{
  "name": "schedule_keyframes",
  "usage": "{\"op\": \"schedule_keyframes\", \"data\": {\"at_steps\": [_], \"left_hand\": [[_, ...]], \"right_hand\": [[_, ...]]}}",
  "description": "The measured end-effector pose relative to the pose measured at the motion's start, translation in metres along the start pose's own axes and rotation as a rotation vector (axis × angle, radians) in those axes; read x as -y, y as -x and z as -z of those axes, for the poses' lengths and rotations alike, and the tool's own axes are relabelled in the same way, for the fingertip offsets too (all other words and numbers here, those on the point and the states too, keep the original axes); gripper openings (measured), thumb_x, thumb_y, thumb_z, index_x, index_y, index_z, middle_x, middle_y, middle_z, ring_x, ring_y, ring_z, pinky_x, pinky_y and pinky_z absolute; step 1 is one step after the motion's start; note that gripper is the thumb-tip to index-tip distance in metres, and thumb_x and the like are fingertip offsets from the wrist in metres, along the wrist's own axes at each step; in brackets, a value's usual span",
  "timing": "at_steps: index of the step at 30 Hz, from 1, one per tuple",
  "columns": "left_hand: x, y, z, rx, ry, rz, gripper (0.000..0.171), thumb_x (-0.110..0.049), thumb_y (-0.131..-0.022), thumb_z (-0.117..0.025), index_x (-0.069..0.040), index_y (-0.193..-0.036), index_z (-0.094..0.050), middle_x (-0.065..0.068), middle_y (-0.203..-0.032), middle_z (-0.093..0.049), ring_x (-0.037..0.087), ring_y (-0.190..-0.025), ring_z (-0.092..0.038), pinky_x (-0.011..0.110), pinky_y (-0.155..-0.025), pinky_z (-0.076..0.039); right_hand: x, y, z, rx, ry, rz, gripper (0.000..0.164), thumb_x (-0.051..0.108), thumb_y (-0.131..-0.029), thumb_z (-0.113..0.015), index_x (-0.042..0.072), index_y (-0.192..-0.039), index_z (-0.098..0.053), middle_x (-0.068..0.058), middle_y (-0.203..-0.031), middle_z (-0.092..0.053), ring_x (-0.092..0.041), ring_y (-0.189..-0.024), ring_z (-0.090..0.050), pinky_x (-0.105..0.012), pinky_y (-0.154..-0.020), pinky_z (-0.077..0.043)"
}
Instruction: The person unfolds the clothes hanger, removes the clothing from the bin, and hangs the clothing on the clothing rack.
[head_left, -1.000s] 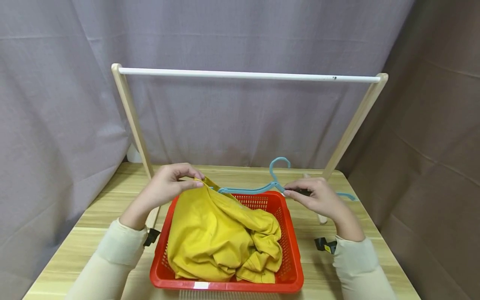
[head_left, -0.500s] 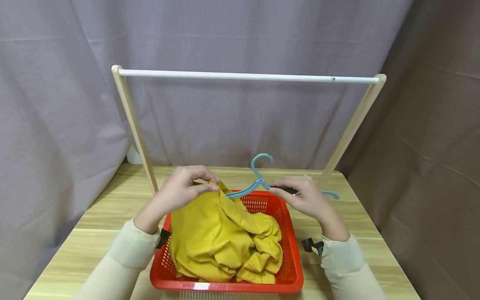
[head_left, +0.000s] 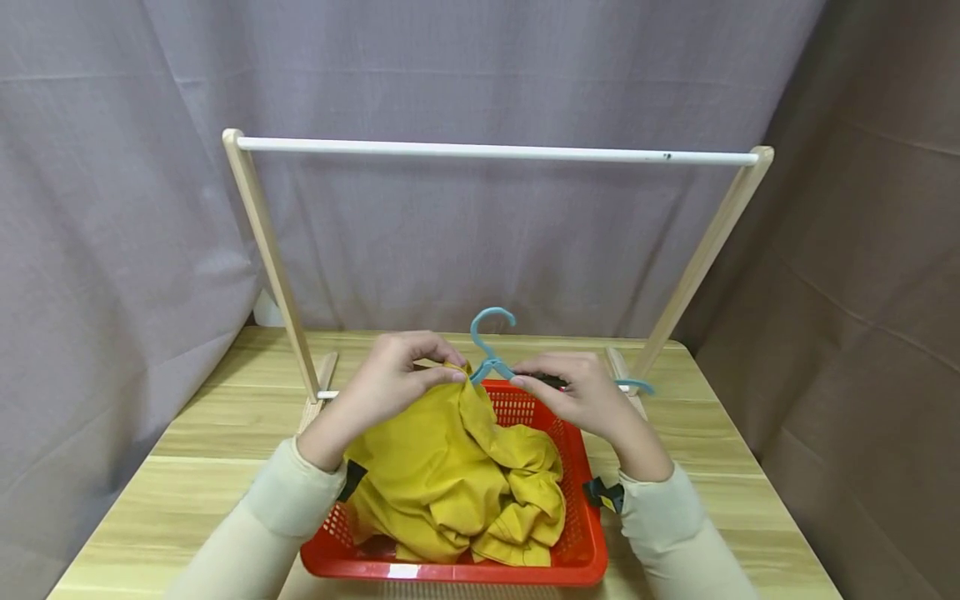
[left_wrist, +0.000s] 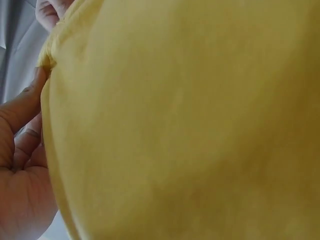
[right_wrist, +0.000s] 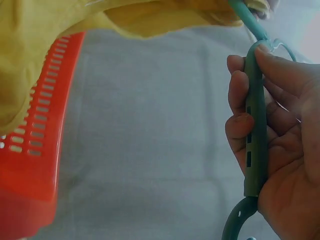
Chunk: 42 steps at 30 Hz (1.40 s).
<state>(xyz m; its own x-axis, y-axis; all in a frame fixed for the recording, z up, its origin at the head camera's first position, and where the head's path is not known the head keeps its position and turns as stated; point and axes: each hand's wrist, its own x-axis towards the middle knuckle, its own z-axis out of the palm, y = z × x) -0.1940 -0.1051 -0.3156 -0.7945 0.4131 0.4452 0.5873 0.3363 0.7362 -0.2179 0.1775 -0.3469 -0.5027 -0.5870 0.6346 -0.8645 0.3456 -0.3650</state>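
Observation:
A yellow garment (head_left: pixel 427 467) lies bunched in a red plastic basket (head_left: pixel 450 573), its upper edge lifted toward the back. My left hand (head_left: pixel 393 379) pinches that edge between thumb and fingers, close beside the hanger's neck. A light blue clothes hanger (head_left: pixel 491 365) stands hook up, its left arm mostly hidden inside the cloth. My right hand (head_left: pixel 581 392) grips the hanger's other arm, whose tip shows beyond the hand. In the right wrist view the fingers curl round the slotted hanger arm (right_wrist: pixel 255 125). Yellow cloth fills most of the left wrist view.
Behind the basket stands a wooden rack with a white rail (head_left: pixel 495 151) across its two posts. The rack's feet rest on the wood-grain table (head_left: pixel 187 500). Grey curtains (head_left: pixel 480 75) hang behind and at the sides.
Both hands have moved closer together. The right hand has brought the hanger leftward, deeper into the garment, while the left hand has drawn the cloth edge rightward up to the hanger's neck.

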Motion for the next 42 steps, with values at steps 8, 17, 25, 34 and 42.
{"op": "schedule_keyframes", "data": {"at_steps": [8,17,25,34,42], "left_hand": [[-0.001,0.000,-0.009,-0.008,-0.003,0.019,0.010,-0.015,-0.087,-0.081,-0.017,-0.095,-0.074,-0.009,-0.097,-0.073,0.007,-0.090,-0.069,0.026,-0.081,-0.057],[-0.001,0.000,-0.013,0.020,0.035,0.107,0.039,-0.017,-0.089,-0.079,-0.014,-0.124,-0.063,-0.006,-0.102,-0.075,0.007,-0.091,-0.071,0.032,-0.081,-0.057],[0.003,0.002,-0.013,0.071,0.039,0.189,0.034,-0.028,-0.091,-0.077,-0.017,-0.123,-0.070,-0.007,-0.102,-0.075,0.007,-0.094,-0.071,0.034,-0.083,-0.058],[0.002,0.001,-0.013,0.054,-0.067,0.149,0.018,-0.029,-0.091,-0.077,-0.018,-0.106,-0.079,-0.011,-0.095,-0.074,0.004,-0.087,-0.069,0.028,-0.077,-0.057],[0.003,0.003,-0.012,0.038,-0.103,0.127,0.022,-0.031,-0.091,-0.077,-0.019,-0.109,-0.078,-0.011,-0.097,-0.074,0.005,-0.085,-0.068,0.028,-0.076,-0.057]], "right_hand": [[0.003,-0.004,-0.005,-0.014,0.008,0.029,0.013,0.011,-0.091,-0.076,0.015,-0.103,-0.078,0.008,-0.098,-0.075,-0.005,-0.086,-0.069,-0.022,-0.073,-0.056],[0.004,-0.005,-0.005,-0.062,0.026,0.061,0.017,0.008,-0.088,-0.078,0.013,-0.104,-0.078,0.006,-0.098,-0.075,-0.007,-0.087,-0.071,-0.024,-0.075,-0.057],[0.006,-0.005,-0.005,-0.092,0.037,0.081,0.019,0.005,-0.086,-0.079,0.011,-0.104,-0.078,0.003,-0.098,-0.076,-0.009,-0.087,-0.072,-0.025,-0.074,-0.058],[0.006,-0.004,-0.005,-0.109,0.054,0.090,0.022,0.002,-0.083,-0.080,0.010,-0.103,-0.078,0.002,-0.097,-0.076,-0.011,-0.088,-0.072,-0.026,-0.075,-0.058],[0.006,-0.004,-0.005,-0.112,0.048,0.099,0.018,0.006,-0.086,-0.079,0.011,-0.103,-0.078,0.002,-0.097,-0.076,-0.010,-0.087,-0.072,-0.025,-0.073,-0.058]]}}
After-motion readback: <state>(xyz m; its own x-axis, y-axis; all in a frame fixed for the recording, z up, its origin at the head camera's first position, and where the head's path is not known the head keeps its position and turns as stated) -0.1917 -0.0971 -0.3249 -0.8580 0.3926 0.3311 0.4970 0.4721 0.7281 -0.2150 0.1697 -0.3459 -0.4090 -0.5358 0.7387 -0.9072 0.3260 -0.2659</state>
